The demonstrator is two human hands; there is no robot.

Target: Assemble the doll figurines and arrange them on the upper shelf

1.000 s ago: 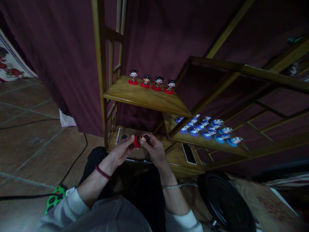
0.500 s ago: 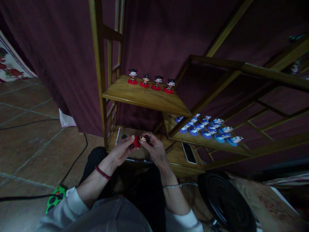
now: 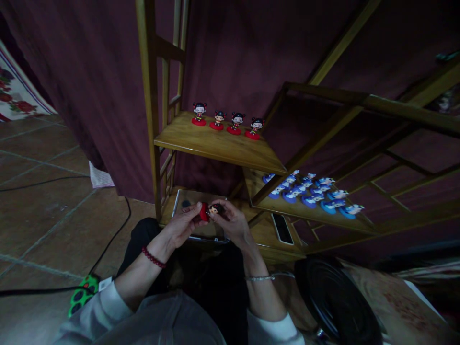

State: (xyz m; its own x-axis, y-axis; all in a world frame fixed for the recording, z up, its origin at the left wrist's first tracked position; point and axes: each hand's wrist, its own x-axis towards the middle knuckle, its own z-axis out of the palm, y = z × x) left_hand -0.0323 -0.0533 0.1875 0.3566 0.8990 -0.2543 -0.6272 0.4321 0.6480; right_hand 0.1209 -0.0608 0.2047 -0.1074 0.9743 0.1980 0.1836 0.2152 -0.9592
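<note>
Between my two hands a small figurine (image 3: 214, 209) with black hair and a red round base lies on its side. My left hand (image 3: 184, 223) pinches the red base (image 3: 204, 212) with thumb and fingers. At the head end, my right hand (image 3: 232, 221) grips the figurine's dark hair and body. Both hands are just above an open box or tray (image 3: 177, 205) on the low shelf. On the shelf above stand several similar figurines (image 3: 236, 123) in a row, upright on red bases.
Several blue and purple figurines (image 3: 312, 197) stand on the shelf to the right. A phone (image 3: 282, 228) lies on the low shelf (image 3: 261, 230). A black round stool (image 3: 336, 299) is at my right. On the floor at left is a green power strip (image 3: 81, 298) with a cable.
My right hand has shifted slightly right and down around the figurine's head, so more of the figurine shows. The left hand keeps its hold on the base.
</note>
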